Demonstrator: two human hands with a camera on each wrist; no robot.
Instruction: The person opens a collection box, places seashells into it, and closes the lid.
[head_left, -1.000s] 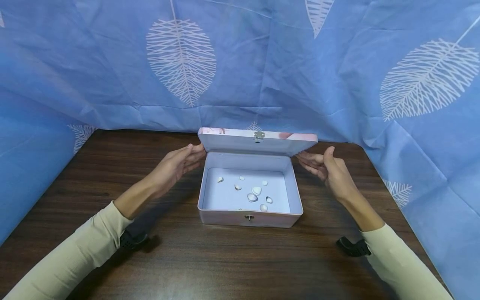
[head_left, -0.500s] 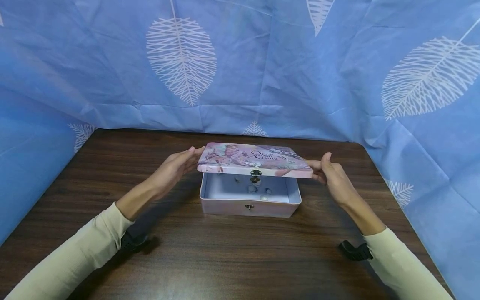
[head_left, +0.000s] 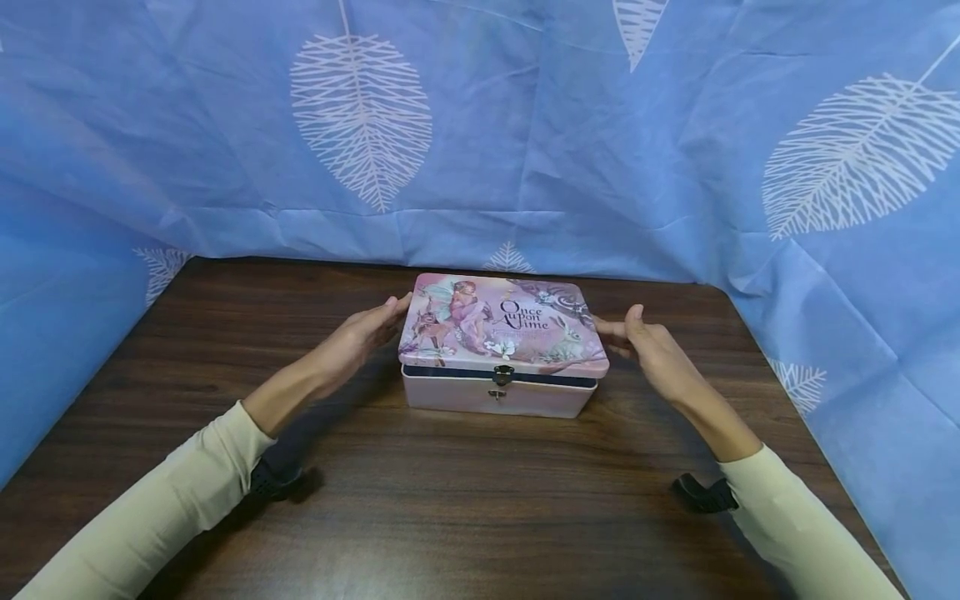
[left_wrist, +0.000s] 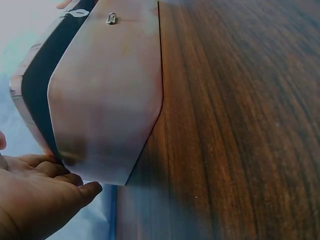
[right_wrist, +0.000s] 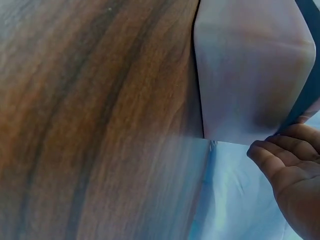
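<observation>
A pink metal storage box [head_left: 498, 398] stands mid-table, its hinged lid [head_left: 502, 321] lowered almost flat and printed with a fairy and "Once upon time". A narrow dark gap runs under the lid's front edge. The clasp [head_left: 503, 374] hangs just above its catch [head_left: 497, 394] on the box front. At the box's left end is my left hand [head_left: 356, 346], extended fingers [left_wrist: 60, 175] right at the lid's edge and side wall. My right hand [head_left: 660, 354] mirrors it at the right end, fingertips [right_wrist: 262, 150] beside the rear corner, thumb raised. The box's inside is hidden.
The dark wooden table [head_left: 465, 508] ends behind the box at a blue curtain [head_left: 585, 167] with white leaf prints, which also borders both sides. Black wrist straps [head_left: 705, 493] hang below both sleeves.
The lid has swung down from near upright to almost level, covering the white shells inside. The box has shifted slightly backward. Both hands stayed at its ends, following the lid down.
</observation>
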